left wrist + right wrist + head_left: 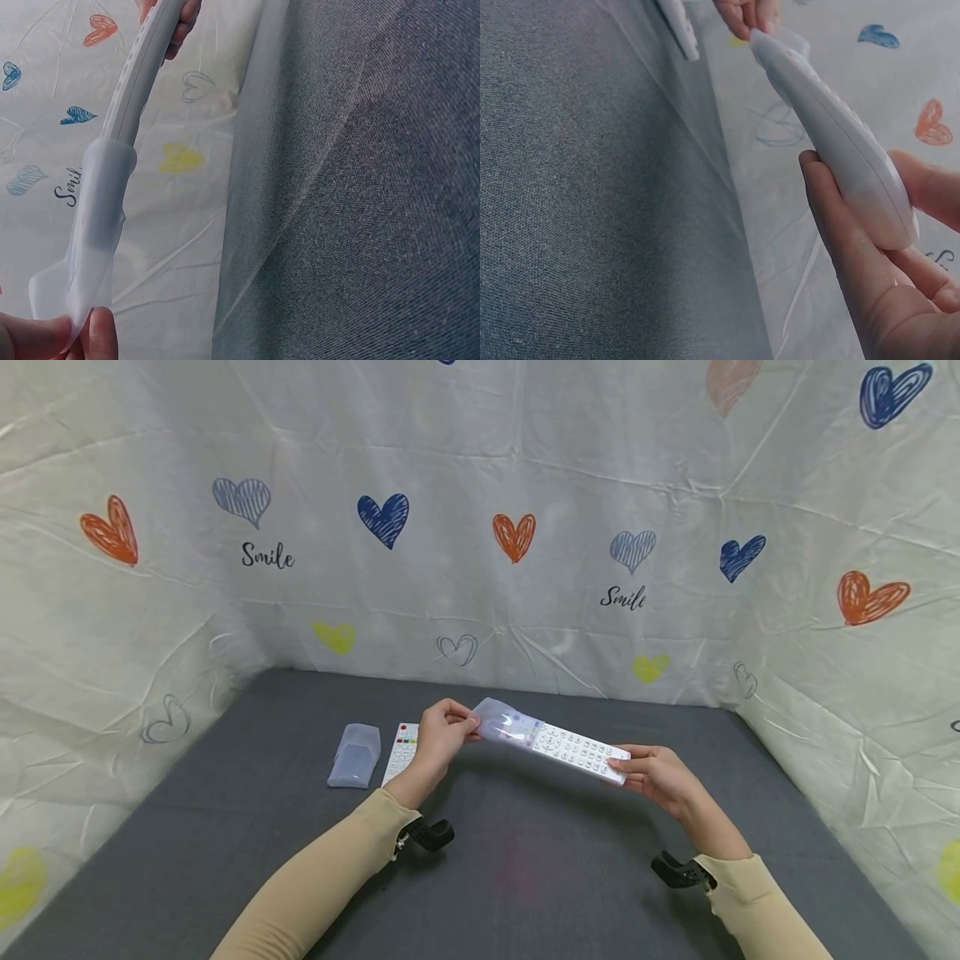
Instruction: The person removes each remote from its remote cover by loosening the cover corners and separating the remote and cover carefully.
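Observation:
A white remote control [581, 750] is held up over the table, its far end partly inside a translucent sleeve cover [504, 722]. My left hand [442, 735] pinches the loose end of that cover between thumb and fingers. At the other end, my right hand [660, 777] grips the remote, thumb on the button face and fingers underneath, as the right wrist view shows on the remote's back [840, 157]. In the left wrist view the cover [101, 195] wraps the remote's end, and its slack part narrows down to the pinching fingertips.
Left of my left hand, a second white remote [401, 750] lies on the dark grey table [525, 877], partly hidden by that hand. Beside it lies another translucent cover [355, 756]. A white curtain [450, 460] printed with hearts surrounds the table's back and sides.

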`<state>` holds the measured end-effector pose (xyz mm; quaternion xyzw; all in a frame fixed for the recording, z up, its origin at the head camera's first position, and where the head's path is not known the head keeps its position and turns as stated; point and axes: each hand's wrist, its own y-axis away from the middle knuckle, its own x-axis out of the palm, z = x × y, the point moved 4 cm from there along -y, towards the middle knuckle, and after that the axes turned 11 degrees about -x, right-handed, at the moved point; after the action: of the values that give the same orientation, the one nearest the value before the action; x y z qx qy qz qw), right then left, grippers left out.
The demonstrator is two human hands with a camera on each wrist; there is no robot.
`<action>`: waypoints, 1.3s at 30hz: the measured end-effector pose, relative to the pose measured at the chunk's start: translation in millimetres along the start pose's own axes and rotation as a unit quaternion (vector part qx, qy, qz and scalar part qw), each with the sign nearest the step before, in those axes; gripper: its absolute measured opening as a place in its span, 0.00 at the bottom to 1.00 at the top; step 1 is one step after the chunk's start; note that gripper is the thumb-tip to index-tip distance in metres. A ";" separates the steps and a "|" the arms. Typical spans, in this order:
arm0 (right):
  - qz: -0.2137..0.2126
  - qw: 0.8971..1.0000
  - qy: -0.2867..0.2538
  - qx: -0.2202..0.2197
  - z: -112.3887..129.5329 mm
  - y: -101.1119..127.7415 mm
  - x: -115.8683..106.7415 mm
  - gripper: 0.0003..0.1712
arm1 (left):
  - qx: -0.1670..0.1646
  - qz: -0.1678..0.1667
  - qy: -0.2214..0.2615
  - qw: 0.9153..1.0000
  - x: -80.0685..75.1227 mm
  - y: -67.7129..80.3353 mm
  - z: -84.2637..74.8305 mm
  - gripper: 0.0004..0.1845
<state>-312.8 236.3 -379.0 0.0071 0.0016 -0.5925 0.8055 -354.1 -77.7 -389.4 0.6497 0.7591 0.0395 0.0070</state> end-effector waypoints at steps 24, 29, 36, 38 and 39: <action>0.007 1.000 0.001 0.007 -3.4 2.8 -5.1 0.37 | -0.008 0.001 -0.007 1.000 -0.2 0.6 0.9 0.04; 0.013 1.000 0.003 0.004 -3.1 3.7 -5.4 0.36 | -0.010 0.001 -0.007 1.000 -1.3 -0.8 1.8 0.04; 0.019 1.000 -0.006 0.006 -1.6 5.3 -5.6 0.35 | -0.010 0.001 -0.003 1.000 -1.4 -1.2 1.5 0.04; 0.021 1.000 -0.009 0.006 -1.6 5.6 -5.6 0.35 | -0.011 0.001 -0.004 1.000 -1.9 -1.1 1.4 0.04; 0.023 1.000 -0.010 0.006 -1.7 5.6 -5.6 0.35 | -0.011 0.001 -0.004 1.000 -1.9 -1.1 1.5 0.04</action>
<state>-309.1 243.3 -380.5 0.0061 -0.0101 -0.5742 0.8186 -354.8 -79.7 -391.1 0.6508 0.7577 0.0455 0.0169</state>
